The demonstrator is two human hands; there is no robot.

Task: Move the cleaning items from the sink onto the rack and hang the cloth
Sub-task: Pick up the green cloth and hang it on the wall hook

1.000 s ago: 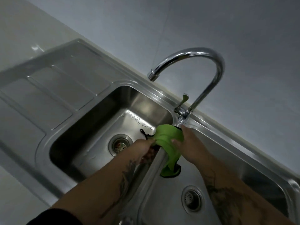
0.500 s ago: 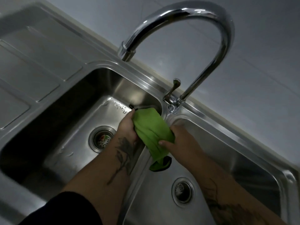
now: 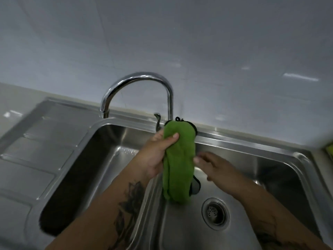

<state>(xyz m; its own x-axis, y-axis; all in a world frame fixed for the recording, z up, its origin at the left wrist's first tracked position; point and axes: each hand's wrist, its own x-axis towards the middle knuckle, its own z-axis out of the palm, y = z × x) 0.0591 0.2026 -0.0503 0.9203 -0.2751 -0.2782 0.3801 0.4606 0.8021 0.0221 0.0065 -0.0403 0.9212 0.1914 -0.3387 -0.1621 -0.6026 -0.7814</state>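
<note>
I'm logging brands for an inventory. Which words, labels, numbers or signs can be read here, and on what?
None can be read.
The green cloth held in the left hand shows no tag or print.
The faucet and the steel sink show only reflections, no legible marking.
The yellow-green object at the right edge is too blurred to tell.

Quick count of what's here: one green cloth [image 3: 177, 159], bunched up long and thin. Two hands, a left hand [image 3: 156, 156] and a right hand [image 3: 216, 168], both with tattooed forearms. One steel sink [image 3: 252, 141] with two basins. Only one drain [image 3: 215, 213] shows, in the right basin; the left basin's floor is too dark to count anything. One curved tap [image 3: 137, 82] with one small lever [image 3: 157, 120]. One ribbed draining board [image 3: 36, 150] on the left.
</note>
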